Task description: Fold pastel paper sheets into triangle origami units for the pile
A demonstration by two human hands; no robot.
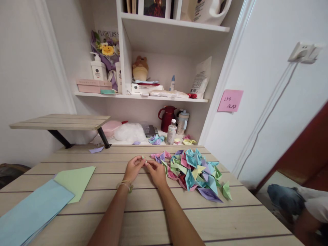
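My left hand (133, 169) and my right hand (156, 173) meet over the middle of the table. Both are closed, fingertips pinching a small piece of pale green folded paper (143, 157), most of which the fingers hide. Close by on the right lies a heap of folded paper boats (190, 178) in blue, green, pink, purple and yellow. A purple boat (209, 195) and a green boat (227, 190) rest at the heap's near edge. To the left are a stack of light blue paper (36, 208) and a green sheet (77, 181) partly beneath it.
A raised wooden stand (61, 122) on black legs occupies the back left, with a purple paper piece (96, 150) below. Behind the table, a shelf holds a clear bottle (171, 132), a red jug (167, 118) and more folded papers. A person (310, 208) is at the lower right.
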